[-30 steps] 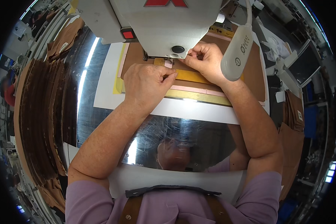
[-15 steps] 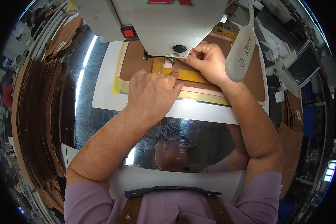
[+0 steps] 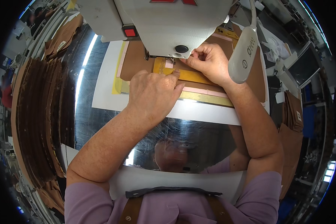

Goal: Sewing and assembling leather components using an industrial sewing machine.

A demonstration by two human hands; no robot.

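Beneath the head of a pale grey sewing machine lies a brown panel in a flat template with yellow and pink edging. A yellow strip crosses the panel, with a small pale pink patch by the needle area. My left hand rests palm down on the strip's left part, index finger and thumb apart, pressing rather than gripping. Just right of the needle, my right hand is closed in a pinch, thumb against index finger. Whatever sits between those fingertips is too small to make out.
A grey lamp head hangs close above my right wrist. Stacked brown pieces stand at the left, with more brown pieces at the right. A shiny metal plate and white sheet lie under the work.
Both hands keep nearly the same place and pose. The machine head and lamp sit very slightly further right and lower in the picture.
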